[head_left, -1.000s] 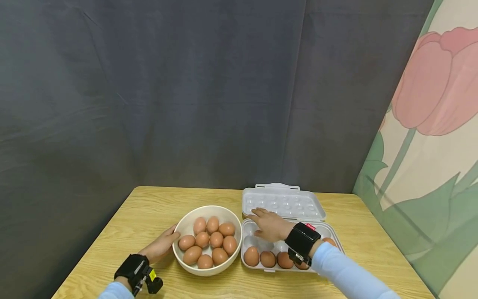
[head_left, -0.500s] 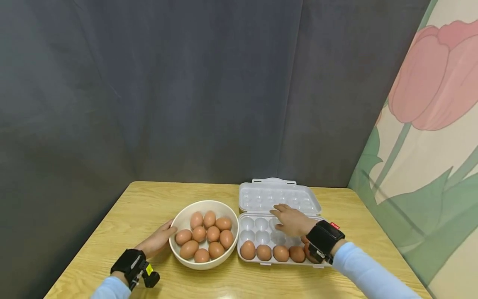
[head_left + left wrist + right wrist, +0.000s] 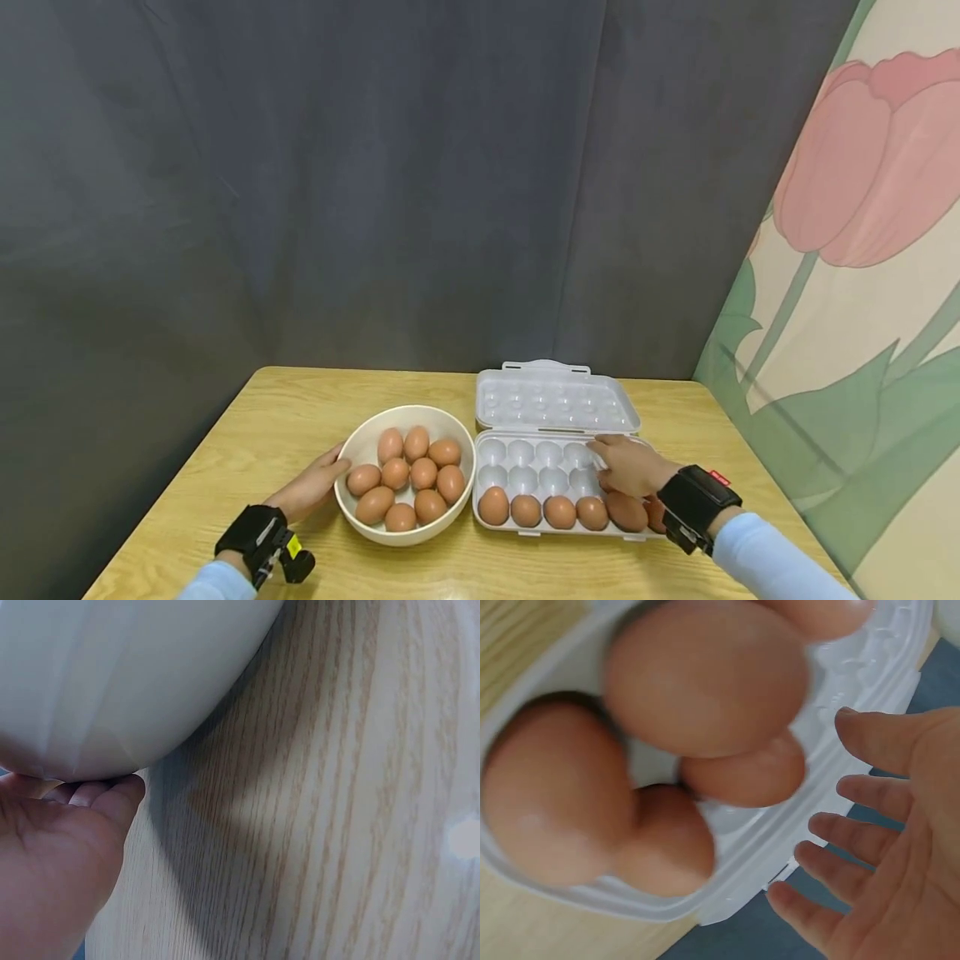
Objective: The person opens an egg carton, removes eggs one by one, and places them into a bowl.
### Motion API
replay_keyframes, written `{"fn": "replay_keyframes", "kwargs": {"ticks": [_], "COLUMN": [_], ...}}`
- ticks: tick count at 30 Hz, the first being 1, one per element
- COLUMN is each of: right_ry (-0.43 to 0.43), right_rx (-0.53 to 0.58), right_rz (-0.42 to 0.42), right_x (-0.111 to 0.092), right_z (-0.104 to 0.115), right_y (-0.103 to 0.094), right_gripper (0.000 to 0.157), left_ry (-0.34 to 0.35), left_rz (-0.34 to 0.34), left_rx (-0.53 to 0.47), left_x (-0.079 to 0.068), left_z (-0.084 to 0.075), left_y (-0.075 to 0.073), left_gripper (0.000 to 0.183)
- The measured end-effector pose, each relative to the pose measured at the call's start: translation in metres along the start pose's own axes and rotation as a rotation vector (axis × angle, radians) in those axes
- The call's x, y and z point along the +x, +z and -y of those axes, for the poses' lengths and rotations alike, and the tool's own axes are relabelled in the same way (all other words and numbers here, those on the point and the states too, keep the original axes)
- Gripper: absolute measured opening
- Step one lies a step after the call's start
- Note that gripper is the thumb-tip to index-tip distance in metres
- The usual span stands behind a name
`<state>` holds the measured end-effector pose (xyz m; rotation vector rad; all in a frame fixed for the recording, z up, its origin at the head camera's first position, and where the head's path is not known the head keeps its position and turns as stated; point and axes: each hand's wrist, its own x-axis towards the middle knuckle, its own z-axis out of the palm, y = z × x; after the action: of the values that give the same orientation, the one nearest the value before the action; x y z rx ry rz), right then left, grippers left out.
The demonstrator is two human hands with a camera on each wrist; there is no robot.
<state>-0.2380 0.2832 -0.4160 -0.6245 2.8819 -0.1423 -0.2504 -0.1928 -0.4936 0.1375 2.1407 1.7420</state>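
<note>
A cream bowl (image 3: 405, 535) holds several brown eggs (image 3: 396, 473). My left hand (image 3: 309, 485) grips the bowl's left side, thumb at the rim; in the left wrist view its fingers (image 3: 112, 796) lie against the bowl's outer wall. To the right, a white plastic egg box (image 3: 523, 454) lies with its lid folded back. Brown eggs (image 3: 559, 512) fill its front row, and more sit at its right end in the right wrist view. Over that right part hovers my right hand (image 3: 632, 467), fingers spread apart and holding nothing (image 3: 900, 847).
The egg box lid (image 3: 557, 402) lies behind the box. Everything stands on a light wooden table (image 3: 315, 400), backed by a dark grey curtain (image 3: 420, 183). A wall with a painted tulip (image 3: 840, 167) borders the right side.
My right hand has moved rightward across the egg box, from its left part to its right end. My left hand stays on the bowl. The head view has shifted slightly.
</note>
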Motion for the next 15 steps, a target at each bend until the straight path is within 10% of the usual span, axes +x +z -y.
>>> {"fn": "replay_keyframes", "kwargs": {"ticks": [15], "right_ry": [0.018], "right_rx": [0.082], "right_rz": [0.099], "right_x": [-0.015], "right_z": [-0.010], "right_y": [0.026], "right_gripper": [0.031], "left_ry": [-0.033], "left_rz": [-0.001], "left_rx": [-0.026], "left_x": [-0.011], "left_z": [0.016], "left_y": [0.005], "left_gripper": [0.052]}}
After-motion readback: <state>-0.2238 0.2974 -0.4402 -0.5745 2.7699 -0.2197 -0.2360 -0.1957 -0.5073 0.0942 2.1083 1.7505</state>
